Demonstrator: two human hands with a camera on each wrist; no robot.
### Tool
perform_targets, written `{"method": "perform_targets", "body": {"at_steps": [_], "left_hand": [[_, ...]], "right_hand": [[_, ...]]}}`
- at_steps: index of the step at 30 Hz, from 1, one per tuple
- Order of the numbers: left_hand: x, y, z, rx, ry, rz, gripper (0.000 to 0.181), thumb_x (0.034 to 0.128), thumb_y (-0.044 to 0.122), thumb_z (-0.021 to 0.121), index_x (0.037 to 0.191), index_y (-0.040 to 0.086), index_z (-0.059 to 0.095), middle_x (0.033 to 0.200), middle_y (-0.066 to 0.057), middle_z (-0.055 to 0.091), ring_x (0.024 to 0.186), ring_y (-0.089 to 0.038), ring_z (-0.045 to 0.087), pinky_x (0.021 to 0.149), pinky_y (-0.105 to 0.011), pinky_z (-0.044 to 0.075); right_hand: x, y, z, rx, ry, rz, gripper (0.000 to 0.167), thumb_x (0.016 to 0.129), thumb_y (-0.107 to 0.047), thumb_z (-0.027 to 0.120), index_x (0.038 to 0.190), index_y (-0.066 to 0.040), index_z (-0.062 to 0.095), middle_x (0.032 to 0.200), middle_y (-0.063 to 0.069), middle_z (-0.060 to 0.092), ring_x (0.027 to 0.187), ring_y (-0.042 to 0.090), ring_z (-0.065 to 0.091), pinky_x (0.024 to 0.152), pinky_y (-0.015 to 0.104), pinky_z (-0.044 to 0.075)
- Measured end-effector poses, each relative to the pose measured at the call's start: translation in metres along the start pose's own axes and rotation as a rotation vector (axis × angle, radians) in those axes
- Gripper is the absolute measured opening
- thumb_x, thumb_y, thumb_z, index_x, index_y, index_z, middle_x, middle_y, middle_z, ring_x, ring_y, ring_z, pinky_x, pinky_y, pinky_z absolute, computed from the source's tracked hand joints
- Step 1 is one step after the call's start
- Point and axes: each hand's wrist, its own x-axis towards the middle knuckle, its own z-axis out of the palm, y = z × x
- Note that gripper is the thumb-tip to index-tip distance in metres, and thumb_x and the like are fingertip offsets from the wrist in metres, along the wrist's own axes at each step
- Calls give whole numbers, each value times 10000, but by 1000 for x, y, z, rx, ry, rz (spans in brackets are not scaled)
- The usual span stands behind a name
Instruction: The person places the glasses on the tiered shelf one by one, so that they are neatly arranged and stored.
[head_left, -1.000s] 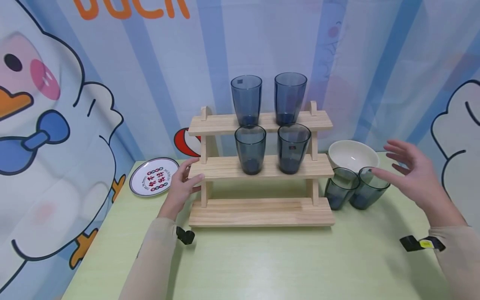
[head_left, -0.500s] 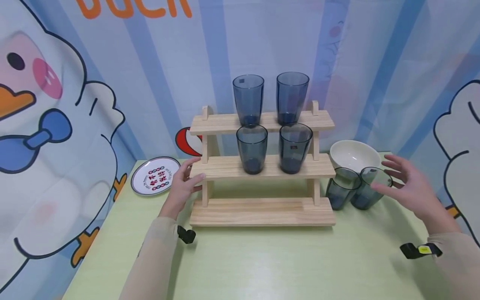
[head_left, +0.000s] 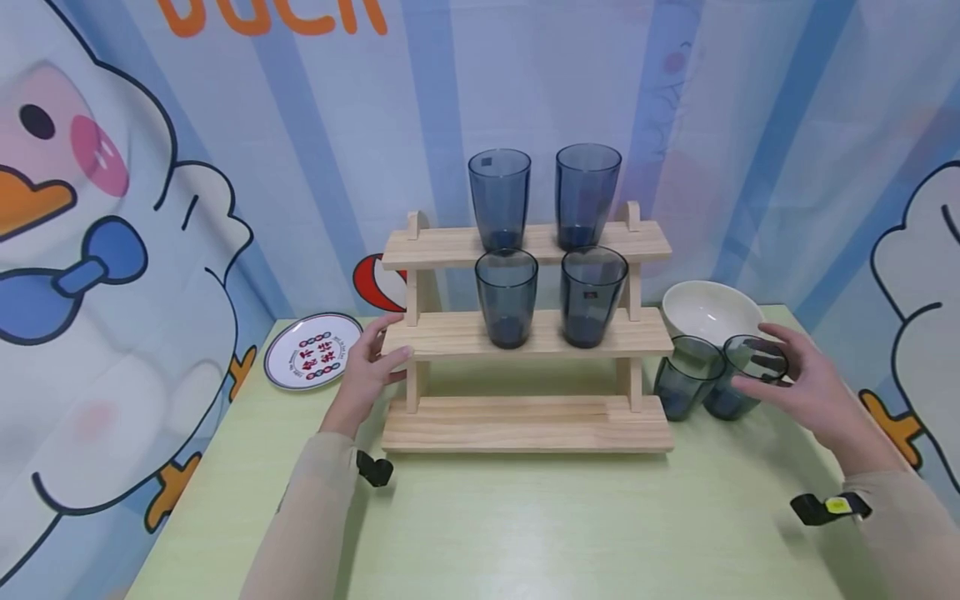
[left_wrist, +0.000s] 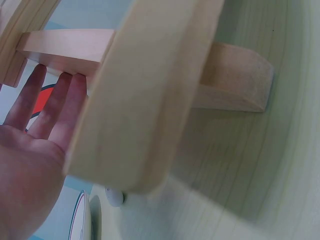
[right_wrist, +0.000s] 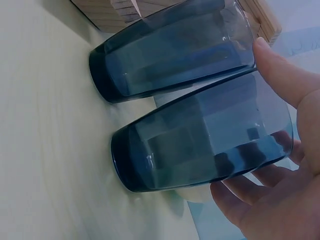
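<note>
My left hand holds the left end of the wooden three-tier rack at its middle shelf, thumb in front. In the left wrist view, the fingers reach the upright, while the board hides the thumb. On the right, my right hand is around the outer blue-grey glass tumbler, near its rim. Its thumb is at the side toward the other tumbler, its fingers curled round the opposite side. Both tumblers stand upright on the table, close together.
Two tumblers stand on the top shelf, including a left one; two more, including a left one, are on the middle shelf. A white bowl sits behind the right-hand tumblers. A patterned plate lies left of the rack.
My right hand has moved left and down onto the outer tumbler, its fingers closing round it. The left hand has stayed at the rack.
</note>
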Motion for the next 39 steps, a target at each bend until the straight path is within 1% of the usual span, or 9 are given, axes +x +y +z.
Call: {"method": "perform_targets", "body": {"at_steps": [4, 6, 7, 16, 18, 22, 24, 32, 39], "left_hand": [[-1, 1, 1, -1, 3, -5, 588, 1019, 174, 696, 1560, 229, 473, 1587, -137, 475, 1257, -352, 602, 1005, -586, 557], [-1, 1, 1, 1, 4, -5, 587, 1020, 171, 693, 1561, 230, 472, 1588, -138, 473, 1260, -357, 600, 1007, -587, 555], [-1, 2, 1, 1, 4, -6, 587, 1020, 168, 692, 1561, 231, 472, 1591, -135, 471, 1262, -359, 598, 1008, -588, 555], [0, 2, 2, -3, 7, -7, 590, 1020, 163, 693, 1563, 240, 474, 1590, -131, 471, 1264, -365, 598, 999, -582, 561], [0, 2, 2, -4, 9, -6, 590, 1019, 162, 693, 1561, 242, 476, 1589, -131, 469, 1265, -366, 597, 997, -582, 562], [-1, 2, 1, -3, 10, -8, 591, 1019, 165, 694, 1562, 243, 475, 1585, -134, 473, 1269, -371, 595, 1001, -583, 560], [-1, 1, 1, -3, 10, -10, 590, 1019, 169, 694, 1562, 243, 474, 1583, -136, 476, 1270, -372, 593, 1006, -585, 556], [-1, 0, 1, -3, 5, -7, 590, 1019, 171, 696, 1561, 238, 473, 1578, -139, 481, 1267, -371, 592, 1008, -591, 553], [-2, 1, 1, -3, 7, -3, 585, 1017, 165, 698, 1555, 238, 479, 1575, -129, 483, 1261, -366, 598, 995, -582, 564]], "right_hand": [[0, 3, 4, 25, 11, -26, 941, 975, -229, 778, 1675, -65, 171, 1557, 319, 405, 1227, 54, 507, 797, 38, 475], [0, 5, 5, 37, 18, -32, 924, 973, -210, 780, 1668, -57, 192, 1546, 299, 419, 1160, -89, 458, 804, 42, 485], [0, 5, 5, 46, 21, -34, 914, 973, -200, 779, 1665, -54, 200, 1539, 285, 426, 1147, -115, 451, 807, 44, 488], [-1, 7, 7, 106, 35, -52, 870, 960, -149, 789, 1644, -72, 257, 1410, -93, 512, 1143, -122, 513, 821, 60, 511], [-1, 7, 7, 97, 42, -39, 881, 957, -161, 794, 1643, -50, 252, 1409, -56, 515, 1124, -119, 516, 809, 62, 512], [0, 5, 10, 35, 71, 6, 916, 946, -249, 813, 1636, -4, 262, 1449, 134, 493, 1080, -113, 466, 769, 58, 498], [-1, 4, 10, 5, 89, 25, 917, 935, -293, 823, 1626, -4, 294, 1443, 152, 496, 1072, -110, 447, 755, 57, 486], [-15, 7, 7, -4, 122, 64, 874, 901, -330, 856, 1596, -67, 395, 1328, -110, 575, 1091, -99, 483, 762, 63, 466], [-32, 3, -1, 80, 150, 102, 838, 907, -261, 853, 1608, -153, 407, 1216, -290, 548, 1065, -107, 511, 746, 73, 511]]}}
